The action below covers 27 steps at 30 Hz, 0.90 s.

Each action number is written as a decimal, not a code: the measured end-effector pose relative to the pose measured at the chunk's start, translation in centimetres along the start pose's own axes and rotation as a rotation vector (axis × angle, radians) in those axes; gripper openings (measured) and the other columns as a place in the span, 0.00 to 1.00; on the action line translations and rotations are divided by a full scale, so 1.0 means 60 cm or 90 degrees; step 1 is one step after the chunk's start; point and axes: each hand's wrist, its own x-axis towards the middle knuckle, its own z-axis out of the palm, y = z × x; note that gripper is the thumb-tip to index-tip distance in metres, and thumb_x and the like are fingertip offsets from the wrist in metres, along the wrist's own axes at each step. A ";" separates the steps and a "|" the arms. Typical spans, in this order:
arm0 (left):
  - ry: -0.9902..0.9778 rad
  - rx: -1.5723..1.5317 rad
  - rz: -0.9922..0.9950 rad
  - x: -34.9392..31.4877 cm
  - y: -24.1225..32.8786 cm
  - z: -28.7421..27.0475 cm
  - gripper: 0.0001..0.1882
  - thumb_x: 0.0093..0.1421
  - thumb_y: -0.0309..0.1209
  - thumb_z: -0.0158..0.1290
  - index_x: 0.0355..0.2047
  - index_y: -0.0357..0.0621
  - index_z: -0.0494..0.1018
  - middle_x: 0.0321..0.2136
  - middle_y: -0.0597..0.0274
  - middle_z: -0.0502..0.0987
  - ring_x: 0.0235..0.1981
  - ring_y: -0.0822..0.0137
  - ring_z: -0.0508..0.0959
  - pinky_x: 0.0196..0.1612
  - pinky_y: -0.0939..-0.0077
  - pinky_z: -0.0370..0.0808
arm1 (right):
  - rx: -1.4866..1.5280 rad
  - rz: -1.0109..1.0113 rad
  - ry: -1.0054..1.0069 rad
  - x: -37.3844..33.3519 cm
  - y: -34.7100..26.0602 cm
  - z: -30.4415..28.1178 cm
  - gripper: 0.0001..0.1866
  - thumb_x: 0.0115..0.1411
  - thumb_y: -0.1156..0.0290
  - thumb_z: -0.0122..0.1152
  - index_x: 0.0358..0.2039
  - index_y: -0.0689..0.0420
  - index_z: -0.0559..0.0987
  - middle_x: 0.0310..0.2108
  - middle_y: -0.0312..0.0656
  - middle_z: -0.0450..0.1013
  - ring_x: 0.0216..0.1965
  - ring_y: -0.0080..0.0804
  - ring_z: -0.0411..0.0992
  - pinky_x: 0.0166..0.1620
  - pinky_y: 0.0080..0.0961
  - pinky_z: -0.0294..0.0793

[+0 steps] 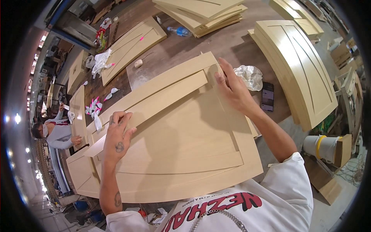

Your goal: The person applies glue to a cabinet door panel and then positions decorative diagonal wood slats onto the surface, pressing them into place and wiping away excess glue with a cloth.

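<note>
Two hands are flat on the work at once. The left hand (118, 135) lies spread, palm down, on the near end of a loose wooden strip (154, 102), fingers splayed and gripping nothing, only pressing. The right hand (232, 87) reaches out toward one o'clock, fingers extended and laid along the far end of that same strip, where it meets the corner of the panel door (185, 154); it too is open, and it seems to be steadying or nudging rather than clasping.

The door lies face up on the brown workbench (216, 42), filling the middle of the view, its recessed field toward five o'clock and its frame rail running from nine o'clock up toward one. The strip lies slantwise along the inner edge of that rail, seemingly not quite seated at the far end.

To my eye the step in hand is fitting this moulding strip against the frame. The next move would call for even downward pressure from both palms, and a careful slide so the far tip tucks into the corner without riding up.

Around them: a crumpled plastic bag (250, 76) and a dark phone (267, 96) at two o'clock, another arched door (297, 69) at three, a stack of panels (205, 15) at twelve, a water bottle (179, 31) beside it, and another person (56, 133) bent over a bench at nine o'clock.
</note>
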 end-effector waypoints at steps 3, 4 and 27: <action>-0.002 0.007 -0.001 0.007 -0.002 -0.001 0.24 0.53 0.22 0.57 0.52 0.31 0.70 0.44 0.50 0.69 0.47 0.51 0.70 0.51 0.64 0.68 | 0.009 -0.016 -0.003 0.000 -0.010 -0.001 0.30 0.72 0.56 0.42 0.65 0.64 0.53 0.55 0.67 0.66 0.55 0.61 0.68 0.58 0.42 0.65; -0.003 0.009 -0.003 0.008 -0.003 0.000 0.24 0.53 0.22 0.57 0.52 0.31 0.70 0.44 0.50 0.69 0.47 0.51 0.70 0.51 0.64 0.68 | 0.005 -0.016 -0.009 0.000 -0.015 -0.003 0.30 0.72 0.57 0.42 0.65 0.64 0.53 0.56 0.68 0.65 0.56 0.62 0.67 0.58 0.42 0.65; -0.011 -0.049 -0.035 0.008 -0.006 0.039 0.24 0.53 0.22 0.59 0.51 0.30 0.71 0.43 0.52 0.68 0.47 0.53 0.69 0.51 0.64 0.69 | -0.066 0.000 -0.007 0.002 -0.012 0.001 0.31 0.72 0.57 0.42 0.67 0.65 0.51 0.58 0.69 0.64 0.58 0.64 0.65 0.60 0.44 0.64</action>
